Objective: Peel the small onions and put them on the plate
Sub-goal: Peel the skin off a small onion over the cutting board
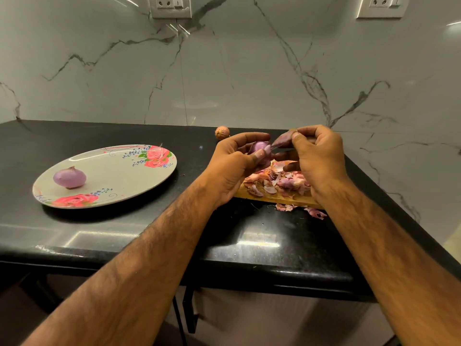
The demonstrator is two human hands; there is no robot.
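Just right of the frame's centre, the left hand (237, 168) curls its fingers and thumb round a small onion (260, 148) that is partly stripped, pale purple flesh showing between the fingertips; beside it the right hand (318, 158) pinches a strip of purple skin (283, 139) between thumb and forefinger, the strip running back to the onion; both hands are held above a wooden board (273, 199), which carries a heap of pink and papery peels (283, 180); a few more scraps (315, 213) lie on the black counter (149, 233) just in front of the board's near edge; at centre left a flowered oval plate (119, 176) rests on the counter, well apart from the hands, with one peeled onion (69, 177) sitting on its left half; behind the left hand, near the counter's back edge, an unpeeled onion (222, 132) in brown skin lies against the foot of the veined marble wall (224, 71); two wall sockets (171, 6) sit at the top edge of the frame.
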